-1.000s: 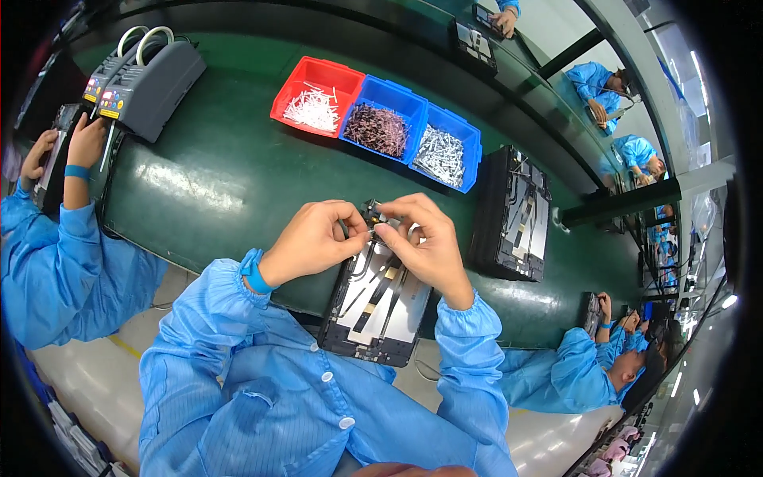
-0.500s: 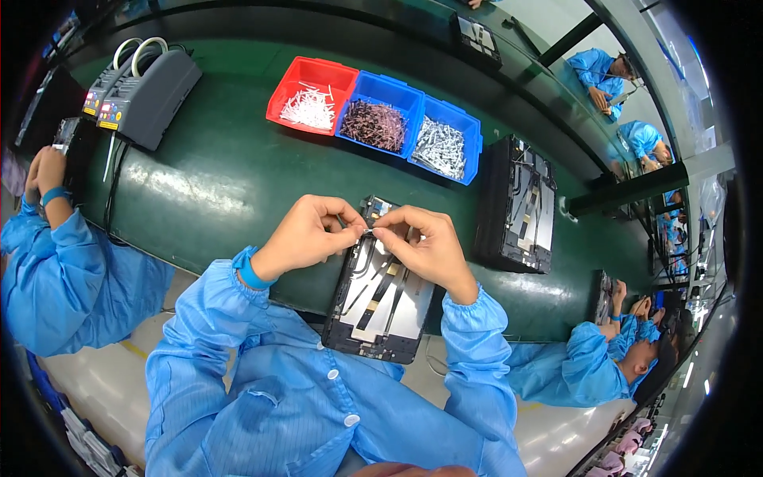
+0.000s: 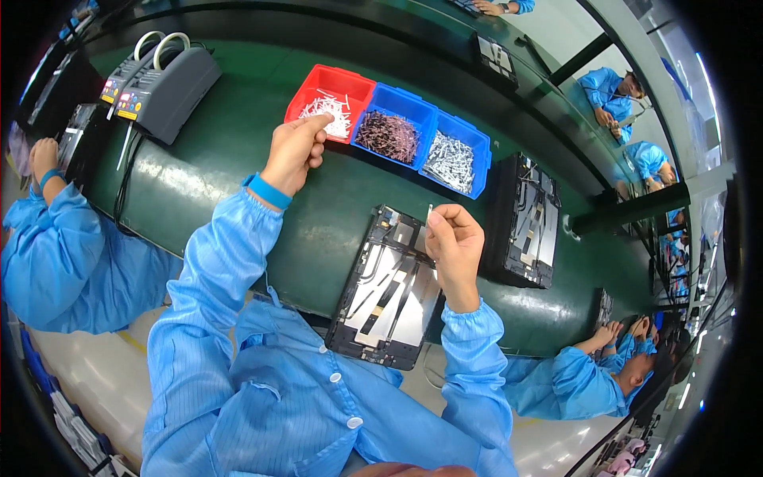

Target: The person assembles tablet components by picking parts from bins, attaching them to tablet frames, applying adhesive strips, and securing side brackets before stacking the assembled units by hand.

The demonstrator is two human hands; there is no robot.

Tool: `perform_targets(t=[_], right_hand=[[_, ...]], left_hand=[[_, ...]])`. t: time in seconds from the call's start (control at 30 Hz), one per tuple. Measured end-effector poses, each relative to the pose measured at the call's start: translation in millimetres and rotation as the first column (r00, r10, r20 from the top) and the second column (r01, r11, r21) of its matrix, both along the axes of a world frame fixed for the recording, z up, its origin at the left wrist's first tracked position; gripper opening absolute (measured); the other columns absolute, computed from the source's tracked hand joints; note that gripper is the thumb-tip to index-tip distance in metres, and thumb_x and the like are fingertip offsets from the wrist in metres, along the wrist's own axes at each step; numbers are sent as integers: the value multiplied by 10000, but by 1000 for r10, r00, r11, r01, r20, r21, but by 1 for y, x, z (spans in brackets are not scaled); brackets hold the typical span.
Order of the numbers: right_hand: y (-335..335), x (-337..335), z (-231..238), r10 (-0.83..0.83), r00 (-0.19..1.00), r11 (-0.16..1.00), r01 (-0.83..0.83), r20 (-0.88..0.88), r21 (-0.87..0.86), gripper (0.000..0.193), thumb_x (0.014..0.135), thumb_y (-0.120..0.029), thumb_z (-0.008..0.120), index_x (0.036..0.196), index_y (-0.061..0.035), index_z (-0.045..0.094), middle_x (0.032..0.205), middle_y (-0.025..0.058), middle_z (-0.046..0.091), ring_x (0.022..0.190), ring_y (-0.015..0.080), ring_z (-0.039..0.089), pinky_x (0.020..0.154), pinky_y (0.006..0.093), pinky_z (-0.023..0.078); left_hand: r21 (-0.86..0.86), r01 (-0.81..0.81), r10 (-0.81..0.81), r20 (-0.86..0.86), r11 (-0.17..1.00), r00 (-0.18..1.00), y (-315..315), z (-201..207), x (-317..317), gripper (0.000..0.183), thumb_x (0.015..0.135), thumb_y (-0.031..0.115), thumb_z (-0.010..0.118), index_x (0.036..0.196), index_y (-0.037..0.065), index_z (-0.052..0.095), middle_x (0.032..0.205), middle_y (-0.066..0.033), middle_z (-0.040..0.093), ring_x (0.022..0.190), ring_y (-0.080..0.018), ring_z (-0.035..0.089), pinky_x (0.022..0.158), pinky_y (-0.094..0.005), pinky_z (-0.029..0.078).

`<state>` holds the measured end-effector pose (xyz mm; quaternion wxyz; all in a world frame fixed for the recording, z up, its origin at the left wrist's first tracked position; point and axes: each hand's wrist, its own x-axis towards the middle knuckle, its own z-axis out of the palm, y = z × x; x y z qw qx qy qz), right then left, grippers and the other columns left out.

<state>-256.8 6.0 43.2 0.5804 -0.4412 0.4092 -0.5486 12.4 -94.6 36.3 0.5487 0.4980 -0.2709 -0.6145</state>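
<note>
Three small bins sit in a row on the dark green table (image 3: 207,171): a red bin (image 3: 330,99) of white pieces, a blue bin (image 3: 393,127) of dark brownish pieces, and a second blue bin (image 3: 455,155) of silvery pieces. The left hand (image 3: 292,151) reaches out to the near edge of the red bin, fingers curled with the thumb and forefinger pinched close together at the rim; whether it has hold of a piece cannot be told. The right hand (image 3: 455,242) is raised over the table, closed in a pinch on a thin white strip (image 3: 430,213) that stands up from its fingertips. Just below and to the left of that hand lies an opened tablet (image 3: 385,298), back cover off, its inner plates and cables showing, near the table's front edge. A second opened device (image 3: 524,222) lies well to the right. A grey tape dispenser (image 3: 163,75) with two white rolls stands at the far left of the table. Other people in blue coats work at both ends of the table and at a bench beyond it, under bright ceiling light reflected on the pale floor.
</note>
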Motion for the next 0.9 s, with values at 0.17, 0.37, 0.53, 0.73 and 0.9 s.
perform_targets(t=[0.17, 0.37, 0.53, 0.73, 0.9], right_hand=[[16, -13, 4, 1, 1000, 1000, -1, -15, 8, 63, 959, -33, 659, 952, 24, 635, 769, 90, 690, 503, 31, 462, 450, 189, 325], [45, -25, -8, -37, 994, 999, 37, -105, -8, 62, 970, -27, 644, 979, 21, 607, 757, 54, 664, 558, 36, 508, 494, 193, 371], [73, -22, -45, -243, 930, 960, 190, -276, -205, 108, 950, -38, 690, 937, 5, 592, 775, 2, 628, 634, 15, 530, 541, 175, 397], [76, -13, -45, -297, 939, 943, 260, -173, -210, 99, 951, -22, 683, 925, 17, 595, 737, 2, 616, 612, 24, 542, 528, 179, 412], [72, -11, -22, -176, 959, 975, 139, -221, -172, 86, 946, -14, 689, 974, 34, 624, 819, 73, 704, 666, 46, 610, 562, 183, 468]], left_hand=[[-12, 60, -58, 127, 998, 990, 12, -17, 5, 251, 993, 271, 658, 1001, 22, 691, 700, 25, 580, 501, -47, 460, 408, -226, 352], [73, 641, -554, 584, 764, 593, 108, -4, -4, 414, 983, 230, 671, 1289, -38, 591, 1022, -85, 682, 617, -87, 610, 462, -249, 462], [32, 698, -487, 739, 715, 466, 151, 4, -27, 593, 924, 217, 746, 1383, -79, 516, 1011, -91, 697, 650, -100, 618, 591, -276, 486], [69, 604, -602, -45, 794, 797, 144, 7, -59, 573, 921, 311, 765, 1294, -78, 572, 874, -15, 698, 732, -90, 665, 627, -216, 525], [172, 615, -584, -200, 769, 787, 151, -1, -73, 292, 943, 194, 716, 1146, -12, 673, 920, -45, 721, 788, -84, 668, 678, -257, 547]])
